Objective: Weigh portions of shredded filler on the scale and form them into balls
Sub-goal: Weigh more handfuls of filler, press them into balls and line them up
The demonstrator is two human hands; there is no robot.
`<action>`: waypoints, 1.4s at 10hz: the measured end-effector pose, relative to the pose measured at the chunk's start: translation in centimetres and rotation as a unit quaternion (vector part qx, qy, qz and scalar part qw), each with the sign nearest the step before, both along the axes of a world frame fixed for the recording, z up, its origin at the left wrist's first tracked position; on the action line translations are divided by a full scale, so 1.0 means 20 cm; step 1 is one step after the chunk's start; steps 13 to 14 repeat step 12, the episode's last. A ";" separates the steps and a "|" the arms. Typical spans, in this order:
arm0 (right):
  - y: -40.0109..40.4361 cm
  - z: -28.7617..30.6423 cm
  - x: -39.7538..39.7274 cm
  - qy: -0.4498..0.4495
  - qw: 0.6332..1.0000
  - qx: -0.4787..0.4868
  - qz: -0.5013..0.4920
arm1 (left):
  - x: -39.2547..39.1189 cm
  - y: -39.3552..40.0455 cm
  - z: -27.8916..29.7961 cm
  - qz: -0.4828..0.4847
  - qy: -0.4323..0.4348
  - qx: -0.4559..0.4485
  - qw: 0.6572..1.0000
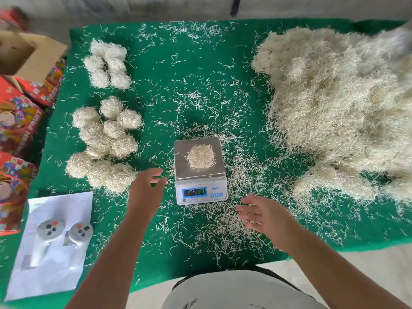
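Finished balls [104, 139] lie grouped on the green tabletop [156, 90], left of and beyond the left hand [146, 188], whose fingers [157, 176] are loosely spread, holding nothing. Between both hands, the scale [200, 172] carries one filler portion [201, 156]. Right hand [262, 216]: fingers extended, empty. Bulk filler pile [341, 108] lies beyond, to its right.

Both bare forearms reach forward. The left hand [146, 186] hovers palm down, fingers loosely extended. The right hand [262, 216] is spread, palm turned inward, fingers pointing left.
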State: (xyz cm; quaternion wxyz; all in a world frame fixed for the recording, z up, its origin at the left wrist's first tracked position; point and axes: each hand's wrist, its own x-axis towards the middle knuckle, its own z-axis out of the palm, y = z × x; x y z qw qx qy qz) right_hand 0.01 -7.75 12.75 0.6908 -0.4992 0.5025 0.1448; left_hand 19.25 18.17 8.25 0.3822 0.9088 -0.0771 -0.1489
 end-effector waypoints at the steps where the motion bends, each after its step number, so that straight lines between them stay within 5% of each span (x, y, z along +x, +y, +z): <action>1: 0.03 0.04 0.02 0.008 1.000 -0.019 0.024 | -0.07 0.07 -0.01 0.026 0.005 -0.001 1.000; 7: 0.01 0.02 -0.07 0.010 1.000 -0.029 0.006 | -0.03 -0.06 -0.02 0.013 -0.004 -0.028 1.000; 10: 0.03 0.02 -0.21 0.064 0.997 -0.029 -0.039 | 0.14 -0.42 -0.13 -0.118 -0.012 0.015 0.993; 12: 0.06 -0.08 -0.32 0.127 0.986 -0.020 -0.104 | 0.25 -0.69 -0.22 -0.258 -0.065 0.150 0.952; 14: 0.06 -0.08 -0.32 0.127 0.986 -0.020 -0.104 | 0.25 -0.69 -0.22 -0.258 -0.065 0.150 0.952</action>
